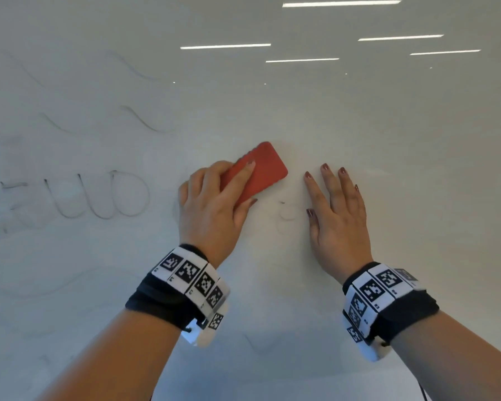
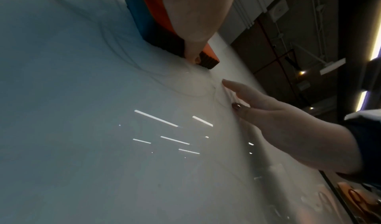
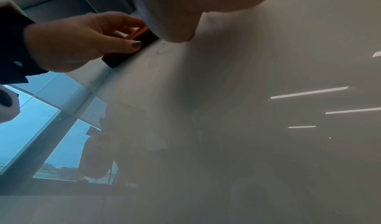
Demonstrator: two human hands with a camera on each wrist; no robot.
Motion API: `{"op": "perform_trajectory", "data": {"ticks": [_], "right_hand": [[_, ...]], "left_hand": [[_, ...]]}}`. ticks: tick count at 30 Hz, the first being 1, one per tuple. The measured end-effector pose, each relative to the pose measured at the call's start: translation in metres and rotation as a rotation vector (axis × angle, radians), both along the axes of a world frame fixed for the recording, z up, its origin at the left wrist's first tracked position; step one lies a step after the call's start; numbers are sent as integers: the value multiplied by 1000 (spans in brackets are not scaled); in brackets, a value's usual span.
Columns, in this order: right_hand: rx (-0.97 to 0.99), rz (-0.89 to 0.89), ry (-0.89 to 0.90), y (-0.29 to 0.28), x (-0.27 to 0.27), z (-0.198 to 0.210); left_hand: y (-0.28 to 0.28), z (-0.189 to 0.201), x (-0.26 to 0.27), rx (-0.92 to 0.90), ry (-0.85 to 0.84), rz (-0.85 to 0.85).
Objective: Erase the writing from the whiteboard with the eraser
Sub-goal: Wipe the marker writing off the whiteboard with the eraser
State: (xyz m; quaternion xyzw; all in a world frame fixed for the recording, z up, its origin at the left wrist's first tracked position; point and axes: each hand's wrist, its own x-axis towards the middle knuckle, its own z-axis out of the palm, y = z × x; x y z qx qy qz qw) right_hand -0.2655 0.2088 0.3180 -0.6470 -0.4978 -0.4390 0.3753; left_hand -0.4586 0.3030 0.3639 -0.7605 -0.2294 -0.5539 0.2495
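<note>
**Eraser pressed to the whiteboard, second hand flat beside it**

The left hand point(image 1: 211, 204) grips a red-backed eraser point(image 1: 261, 172) and holds it against the whiteboard point(image 1: 359, 125). The index finger lies along the red back, the thumb pinches the near long edge, and the remaining fingers curl over the far edge. Seen from the left wrist, the eraser point(image 2: 148, 15) shows a dark felt layer under the red back, and that felt sits flush on the board surface point(image 2: 82, 129). The eraser is tilted, its free end pointing up and to the right.

The right hand point(image 1: 336, 215) lies flat on the board just to the right of the eraser, not touching it. Its fingers are straight and slightly spread, and it holds nothing. From the left wrist the same hand point(image 2: 284, 123) appears with fingertips and thumb resting on the surface.

Between the two hands, faint loops of partly wiped marker point(image 1: 287, 212) remain. To the left of the eraser, clearer writing point(image 1: 99, 195) in thin looping strokes still stands, with wavy lines point(image 1: 139, 120) above it; the letters cannot be read.

Both wrists carry black bands with black-and-white square markers point(image 1: 191, 276). Ceiling light strips point(image 1: 342, 3) reflect in the glossy upper part of the board. The right wrist view shows the left hand point(image 3: 78, 41) on the eraser point(image 3: 132, 48), and a window point(image 3: 41, 129) beyond the board's edge.
</note>
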Motion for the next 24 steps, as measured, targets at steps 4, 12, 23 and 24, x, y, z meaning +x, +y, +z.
{"op": "perform_trajectory", "data": {"ticks": [4, 12, 23, 24], "right_hand": [[-23, -17, 2, -1, 0, 0], [-48, -13, -11, -3, 4, 1], [-41, 20, -53, -6, 14, 0], [-36, 21, -55, -6, 15, -1]], "left_hand": [[-3, -14, 7, 7, 38, -28], [-4, -89, -2, 30, 153, -28], [-10, -29, 17, -2, -14, 8], [-13, -25, 23, -8, -14, 4]]}}
